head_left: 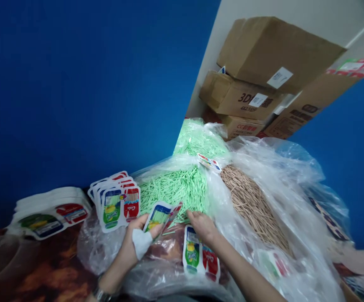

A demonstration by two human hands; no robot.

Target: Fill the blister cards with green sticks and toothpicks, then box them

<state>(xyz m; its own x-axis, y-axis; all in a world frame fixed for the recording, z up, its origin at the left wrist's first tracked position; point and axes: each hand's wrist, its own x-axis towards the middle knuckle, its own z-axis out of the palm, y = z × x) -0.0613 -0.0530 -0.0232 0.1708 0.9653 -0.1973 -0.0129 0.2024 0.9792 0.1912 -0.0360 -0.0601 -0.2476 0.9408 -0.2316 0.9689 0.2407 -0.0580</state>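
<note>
My left hand (pixel 137 240), with a white bandage on the thumb, is closed on a small printed packet (pixel 160 216) with green sticks inside. My right hand (pixel 202 225) rests with fingers curled at the edge of a heap of green sticks (pixel 175 186) in a clear plastic bag; whether it holds any is hidden. A flat printed packet (pixel 200 256) lies just under the right wrist. A fanned stack of the same packets (pixel 115 201) stands left of my left hand.
A heap of tan sticks (pixel 251 201) lies in clear plastic to the right. Another pile of packets (pixel 48 214) sits far left. Cardboard boxes (pixel 263 71) are stacked behind. Blue walls (pixel 75 84) surround the spot.
</note>
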